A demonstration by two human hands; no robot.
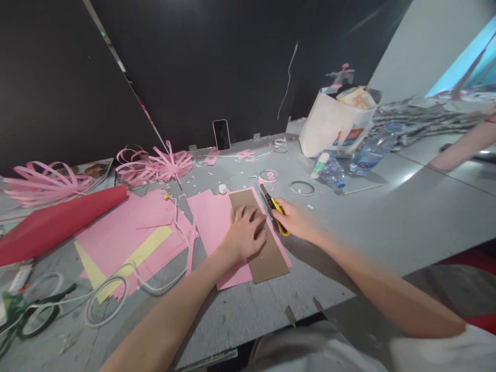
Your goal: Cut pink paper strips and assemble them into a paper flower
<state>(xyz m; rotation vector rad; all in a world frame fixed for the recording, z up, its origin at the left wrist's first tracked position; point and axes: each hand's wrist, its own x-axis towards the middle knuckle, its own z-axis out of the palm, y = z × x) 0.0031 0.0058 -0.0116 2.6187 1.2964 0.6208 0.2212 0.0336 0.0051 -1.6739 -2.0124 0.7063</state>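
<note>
Two hands are working: our left hand (pixel 244 235) is pressing the cardboard strip (pixel 259 235) onto pink paper (pixel 212 222) mid-table, our right hand (pixel 293 219) is gripping the yellow knife (pixel 276 211); the blade might slip toward our fingers.

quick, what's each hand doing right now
Left hand: open, fingers spread, pressing flat on the brown cardboard strip that lies on pink paper.
Right hand: closed around the yellow utility knife, beside the strip's right edge.
</note>
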